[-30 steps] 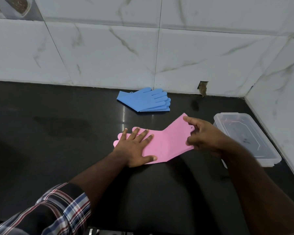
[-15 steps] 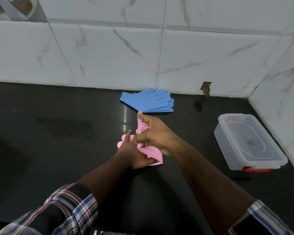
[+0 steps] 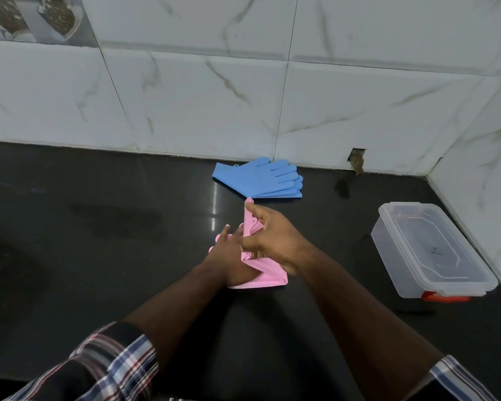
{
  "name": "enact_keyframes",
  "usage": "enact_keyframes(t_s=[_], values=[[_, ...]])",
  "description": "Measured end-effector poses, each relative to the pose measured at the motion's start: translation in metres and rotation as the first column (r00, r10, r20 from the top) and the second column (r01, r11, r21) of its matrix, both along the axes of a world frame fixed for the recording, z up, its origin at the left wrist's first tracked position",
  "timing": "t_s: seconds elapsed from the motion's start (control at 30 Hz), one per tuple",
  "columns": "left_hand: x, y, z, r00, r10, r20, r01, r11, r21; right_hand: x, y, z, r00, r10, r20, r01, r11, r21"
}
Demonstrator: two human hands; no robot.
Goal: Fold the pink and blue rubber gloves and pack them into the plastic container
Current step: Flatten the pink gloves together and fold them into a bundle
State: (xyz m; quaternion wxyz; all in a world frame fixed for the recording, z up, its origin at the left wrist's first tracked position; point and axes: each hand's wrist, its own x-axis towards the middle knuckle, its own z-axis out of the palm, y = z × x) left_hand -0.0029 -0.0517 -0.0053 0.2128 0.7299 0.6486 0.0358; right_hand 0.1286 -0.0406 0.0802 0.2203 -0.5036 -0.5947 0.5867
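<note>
The pink gloves (image 3: 268,277) lie mid-bench, half folded: the left hand (image 3: 229,256) presses them flat, the right hand (image 3: 268,238) pinches the raised cuff. Next, lay it toward 9 o'clock; blue gloves (image 3: 261,180) at 12, container (image 3: 428,250) at 3, lid on

Glove pair (image 3: 258,180) behind hands; lidded container (image 3: 428,250) right, on countertop (image 3: 99,241).
</note>
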Motion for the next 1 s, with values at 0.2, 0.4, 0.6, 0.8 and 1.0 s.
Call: enact_keyframes(t_s=[0.2,0.4,0.6,0.8,1.0], values=[[-0.035,-0.006,-0.022,0.953,0.172,0.251,-0.223,0.956,0.193,0.005,-0.001,0.005,1.000,0.013,0.017,-0.013,1.000,0.017],[-0.030,-0.016,-0.030,0.656,0.307,0.690,-0.471,0.881,0.056,-0.027,-0.015,-0.008,0.971,0.094,0.218,-0.130,0.979,0.159],[-0.032,-0.021,-0.011,0.490,0.413,0.768,-0.680,0.732,0.040,-0.041,-0.020,-0.018,0.923,0.122,0.365,-0.212,0.953,0.218],[-0.040,-0.029,0.014,0.532,0.415,0.738,-0.502,0.856,-0.119,-0.044,-0.015,-0.026,0.907,0.131,0.400,-0.239,0.942,0.234],[-0.042,-0.028,0.023,0.570,0.423,0.704,-0.445,0.879,-0.168,-0.049,-0.012,-0.033,0.918,0.155,0.364,-0.246,0.944,0.218]])
